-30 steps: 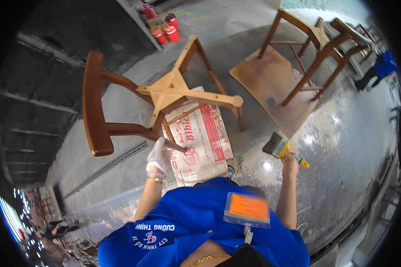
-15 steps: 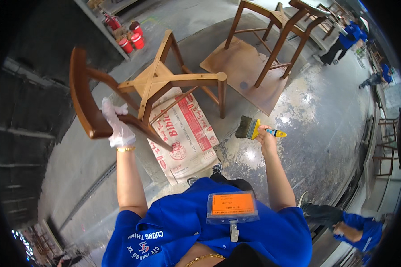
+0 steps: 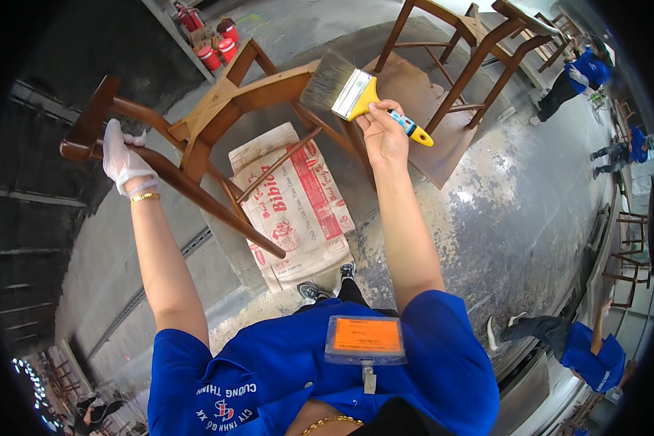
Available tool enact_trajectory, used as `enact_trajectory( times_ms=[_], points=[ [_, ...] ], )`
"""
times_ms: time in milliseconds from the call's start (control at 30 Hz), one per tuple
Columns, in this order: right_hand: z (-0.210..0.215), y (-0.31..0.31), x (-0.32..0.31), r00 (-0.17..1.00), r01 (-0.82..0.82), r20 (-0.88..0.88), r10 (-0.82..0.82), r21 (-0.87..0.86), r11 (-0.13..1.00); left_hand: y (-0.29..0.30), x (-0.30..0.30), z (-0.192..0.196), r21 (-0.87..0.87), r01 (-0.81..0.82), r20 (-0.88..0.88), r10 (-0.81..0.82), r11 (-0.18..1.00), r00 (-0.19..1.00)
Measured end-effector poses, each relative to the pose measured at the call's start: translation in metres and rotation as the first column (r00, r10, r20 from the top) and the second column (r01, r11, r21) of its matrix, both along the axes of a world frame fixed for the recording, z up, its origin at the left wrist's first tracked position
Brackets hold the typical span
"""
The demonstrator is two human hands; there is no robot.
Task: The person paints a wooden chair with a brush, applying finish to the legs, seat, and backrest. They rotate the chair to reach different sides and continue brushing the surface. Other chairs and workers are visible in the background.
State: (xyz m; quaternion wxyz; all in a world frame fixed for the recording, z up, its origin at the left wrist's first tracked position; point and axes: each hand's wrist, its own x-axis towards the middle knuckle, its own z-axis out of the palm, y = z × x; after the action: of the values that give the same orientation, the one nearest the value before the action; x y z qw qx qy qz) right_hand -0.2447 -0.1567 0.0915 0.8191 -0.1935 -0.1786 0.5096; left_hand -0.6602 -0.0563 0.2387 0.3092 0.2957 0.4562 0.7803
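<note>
Brown chair [image 3: 205,138] at left, our gloved left hand [image 3: 123,156] holding its back, our right hand [image 3: 385,138] gripping a yellow-handled brush [image 3: 360,99], second chair [image 3: 482,64] farther right.

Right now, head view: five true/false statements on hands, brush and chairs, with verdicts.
1. The left hand wears a thin, whitish glove. True.
2. The right hand is gloved too. False: it is bare.
3. The right hand holds a wide brush with yellow on its handle. True.
4. The left hand is on the far chair. False: it is on the near chair, by its backrest.
5. The far chair stands on a red mat. False: on a brown board.
</note>
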Motion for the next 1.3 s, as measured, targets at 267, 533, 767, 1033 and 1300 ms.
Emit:
enact_trajectory(
  times_ms=[267,533,767,1033,1300],
  points=[
    [-0.195,-0.08,0.057,0.928,0.37,0.283,-0.241,-0.764,0.528,0.043,-0.029,-0.017,-0.065,-0.104,-0.058,0.101,0.992,0.993],
    [-0.059,0.024,-0.017,0.908,0.224,0.388,-0.155,-0.14,0.964,0.088,-0.062,-0.037,-0.077,-0.091,-0.058,0.087,0.993,0.995],
    [-0.104,0.0,0.005,0.995,0.032,0.1,-0.01,-0.222,0.974,0.114,-0.082,-0.05,-0.125,-0.068,-0.075,0.059,0.99,0.995],
    [-0.192,-0.046,0.023,0.827,0.552,0.499,-0.259,-0.634,0.542,0.127,-0.096,-0.056,-0.184,-0.068,-0.127,0.045,0.981,0.991],
    [0.036,0.11,-0.091,0.881,0.161,0.42,-0.219,0.169,0.972,0.133,-0.123,-0.07,-0.179,0.057,-0.203,-0.094,0.982,0.975]
  ],
)
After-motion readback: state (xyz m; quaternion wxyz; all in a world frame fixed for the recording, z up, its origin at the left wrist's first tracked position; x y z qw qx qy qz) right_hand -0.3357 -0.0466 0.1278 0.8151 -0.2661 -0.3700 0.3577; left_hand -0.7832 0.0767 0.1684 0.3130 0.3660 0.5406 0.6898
